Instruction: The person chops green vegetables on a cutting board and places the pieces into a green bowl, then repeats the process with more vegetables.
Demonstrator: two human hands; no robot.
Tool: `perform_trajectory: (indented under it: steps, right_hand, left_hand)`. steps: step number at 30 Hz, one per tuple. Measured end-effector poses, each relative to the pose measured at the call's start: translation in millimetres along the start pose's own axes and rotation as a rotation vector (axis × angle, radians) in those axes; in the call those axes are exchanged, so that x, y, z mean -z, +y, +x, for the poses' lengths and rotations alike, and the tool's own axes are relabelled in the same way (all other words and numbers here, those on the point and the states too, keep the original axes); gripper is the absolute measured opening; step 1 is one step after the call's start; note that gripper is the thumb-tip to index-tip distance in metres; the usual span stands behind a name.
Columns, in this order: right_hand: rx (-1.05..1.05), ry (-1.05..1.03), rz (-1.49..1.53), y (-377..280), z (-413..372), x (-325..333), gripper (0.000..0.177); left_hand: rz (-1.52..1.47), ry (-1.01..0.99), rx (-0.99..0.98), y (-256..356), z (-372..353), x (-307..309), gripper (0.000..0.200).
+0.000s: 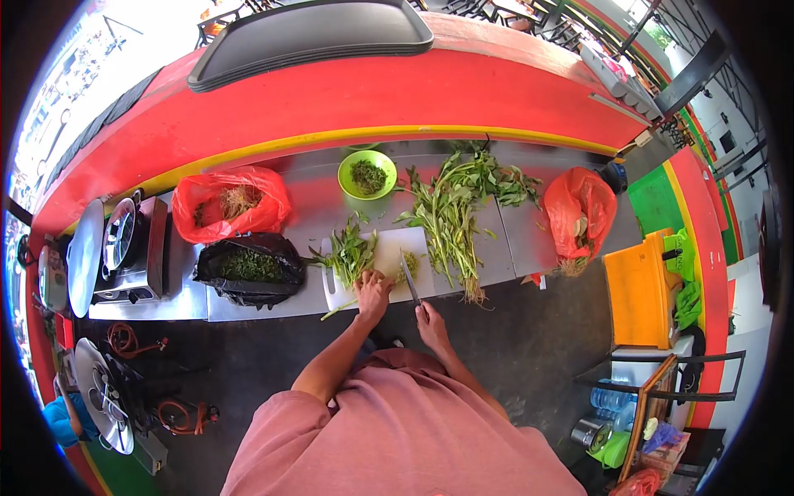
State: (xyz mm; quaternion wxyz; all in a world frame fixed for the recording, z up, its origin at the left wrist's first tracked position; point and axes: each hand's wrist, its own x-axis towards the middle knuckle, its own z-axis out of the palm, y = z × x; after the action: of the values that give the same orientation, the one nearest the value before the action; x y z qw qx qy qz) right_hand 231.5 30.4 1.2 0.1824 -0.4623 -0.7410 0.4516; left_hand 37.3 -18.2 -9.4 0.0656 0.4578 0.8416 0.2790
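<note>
In the head view a white cutting board (387, 240) lies on the steel counter. My left hand (374, 293) is closed over the stem ends of a bunch of leafy greens (349, 255) on the board's left part. My right hand (431, 322) grips the handle of a knife (410, 279), its blade pointing away from me over the board. Beside the blade sits a small pile of chopped green stems (408, 265). One loose stalk (337, 310) sticks out over the board's near edge. Right of the board lies a big heap of long-stemmed greens (451, 219).
Behind the board stands a green bowl (356, 191) with chopped herbs. Left are a red plastic bag (273, 201), a black bag (289, 263) of greens and a stove (153, 248). Another red bag (571, 202) sits at right. Trays (314, 33) rest on the red wall.
</note>
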Motion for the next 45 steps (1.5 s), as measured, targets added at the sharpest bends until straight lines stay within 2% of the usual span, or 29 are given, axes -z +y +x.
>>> perform_trajectory:
  steps: [2,4,7,9,11,13,16,19,20,22,24,26,30,34,36,40,45]
  right_hand:
    - [-0.006,0.021,-0.009,-6.4,-2.1,1.6,0.043]
    - [-0.027,0.043,0.069,-11.6,-4.0,-1.7,0.043]
    - [-0.043,0.018,0.028,-24.8,-9.2,-6.8,0.041]
    - [-0.033,0.04,0.006,-36.8,-12.4,-16.4,0.04]
    - [-0.041,0.054,-0.024,-47.9,-29.8,-16.4,0.04]
    - [-0.204,-0.007,0.023,-59.5,-22.8,-14.4,0.039]
    - [-0.138,0.016,-0.003,-62.6,-18.6,-12.2,0.038]
    - [-0.224,-0.045,-0.022,-65.3,-14.7,-7.9,0.037]
    - [-0.216,-0.044,-0.031,-63.7,-9.9,-9.6,0.037]
    - [0.071,0.15,-0.055,-58.2,-14.7,-19.1,0.037]
    - [-0.012,0.104,-0.031,-53.7,-18.1,-16.5,0.037]
    - [-0.166,-0.005,-0.137,-59.2,-8.9,-7.0,0.036]
    - [-0.158,0.033,-0.166,-57.4,2.3,-0.9,0.037]
    - [-0.184,-0.016,-0.112,-56.5,7.4,-0.7,0.037]
    - [-0.106,0.0,-0.045,-57.2,4.8,-1.5,0.038]
    - [-0.135,-0.045,-0.06,-60.5,1.2,-2.0,0.039]
    - [-0.15,-0.051,-0.01,-61.5,-3.4,-4.0,0.038]
  left_hand:
    - [-0.035,-0.085,-0.069,-2.9,6.7,3.8,0.008]
    - [-0.046,-0.051,-0.114,-3.2,8.7,6.9,0.006]
    - [-0.073,-0.057,-0.17,-11.2,14.6,8.2,0.007]
    - [-0.073,-0.017,-0.293,-18.6,15.9,3.9,0.008]
    - [-0.075,-0.078,-0.283,-17.5,11.9,11.0,0.009]
    - [-0.06,-0.095,-0.304,-20.7,18.0,13.1,0.014]
    - [-0.055,-0.096,-0.321,-19.7,18.3,17.7,0.017]
    - [-0.064,-0.186,-0.293,-19.1,19.0,21.5,0.02]
    - [-0.071,-0.176,-0.292,-16.0,24.5,23.8,0.02]
    - [-0.081,-0.124,-0.328,-17.9,18.1,22.5,0.022]
    - [-0.093,-0.148,-0.34,-23.1,14.7,20.8,0.023]
    - [-0.105,-0.144,-0.362,-25.1,23.7,20.4,0.024]
    - [-0.094,-0.153,-0.333,-20.9,16.2,21.0,0.023]
    - [-0.12,-0.137,-0.288,-20.7,17.7,22.1,0.02]
    - [-0.136,-0.119,-0.272,-20.0,17.8,19.9,0.019]
    - [-0.154,-0.07,-0.261,-19.3,18.4,17.6,0.016]
    - [-0.141,-0.106,-0.254,-17.8,19.0,21.8,0.014]
